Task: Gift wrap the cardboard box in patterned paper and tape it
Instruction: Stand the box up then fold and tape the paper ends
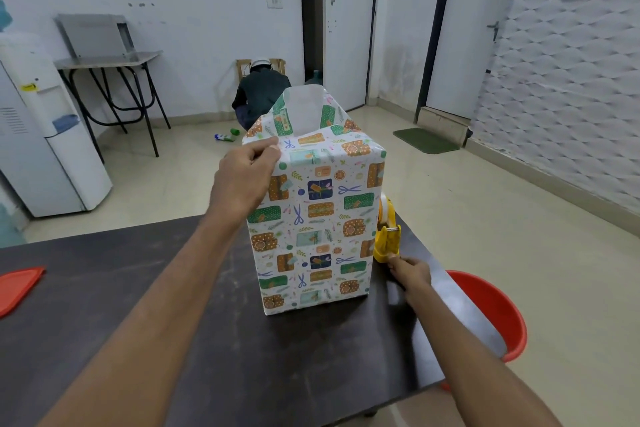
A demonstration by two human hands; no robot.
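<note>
At frame centre, the tall cardboard box in patterned gift paper (313, 218) stands on the dark tabletop (138, 288); the left hand (247, 177) pinches its top fold while the right hand (410, 272) grips the yellow tape dispenser (387, 241) (taping likely next).

The box (313, 218) wears smooth printed paper with a slight sheen, its raised flap (304, 111) plain white inside. The table (173, 288) is dark, matt, faintly scuffed, perhaps laminate. The yellow tape dispenser (387, 239) and red tub (498, 312) look like glossy plastic.
</note>
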